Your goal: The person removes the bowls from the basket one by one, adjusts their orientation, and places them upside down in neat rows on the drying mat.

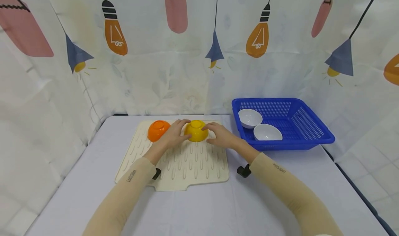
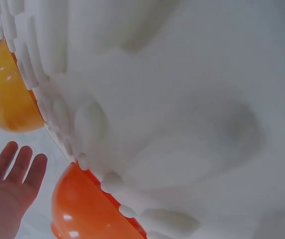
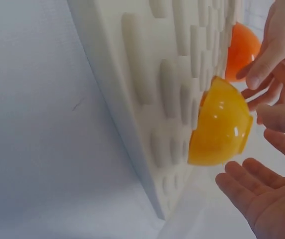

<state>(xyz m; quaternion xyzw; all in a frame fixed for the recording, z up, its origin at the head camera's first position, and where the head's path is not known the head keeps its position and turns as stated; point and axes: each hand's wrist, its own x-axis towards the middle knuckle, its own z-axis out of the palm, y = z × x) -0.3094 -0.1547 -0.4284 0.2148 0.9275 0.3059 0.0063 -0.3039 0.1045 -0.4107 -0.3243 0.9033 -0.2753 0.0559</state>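
An upturned yellow bowl (image 1: 196, 130) sits near the far edge of a cream ridged drying mat (image 1: 187, 163). To its left on the mat lies an upturned orange bowl (image 1: 158, 129). My left hand (image 1: 174, 134) is at the yellow bowl's left side and my right hand (image 1: 220, 135) at its right, fingertips at the bowl's base. In the right wrist view the right hand (image 3: 262, 196) is spread open beside the yellow bowl (image 3: 219, 124), with the left hand (image 3: 277, 45) beyond it. In the left wrist view the left hand (image 2: 8, 189) shows straight fingers, apart from both bowls.
A blue plastic basket (image 1: 290, 145) stands at the right back of the table, holding two white bowls (image 1: 250, 117) (image 1: 267, 132). The pale table (image 1: 199, 201) is enclosed by a curtain printed with lamps on three sides.
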